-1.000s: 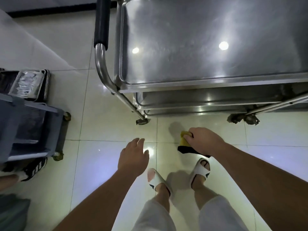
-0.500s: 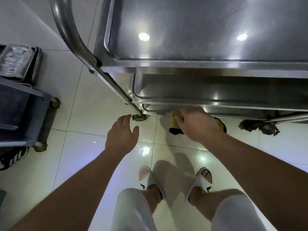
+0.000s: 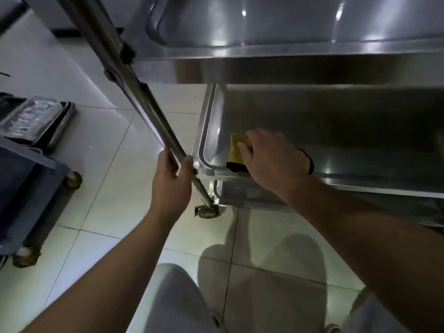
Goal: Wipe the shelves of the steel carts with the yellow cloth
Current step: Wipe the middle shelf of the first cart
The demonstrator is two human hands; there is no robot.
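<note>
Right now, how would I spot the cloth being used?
Find the steel cart and drop to its middle shelf. At that shelf's near left corner, the right hand presses the yellow cloth, the only brightly coloured thing among grey metal.

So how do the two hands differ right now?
The left hand wraps the cart's steel leg, while the right hand lies on the yellow cloth. The left is outside the cart; the right reaches into the middle shelf, near its corner. Both are bare.
</note>
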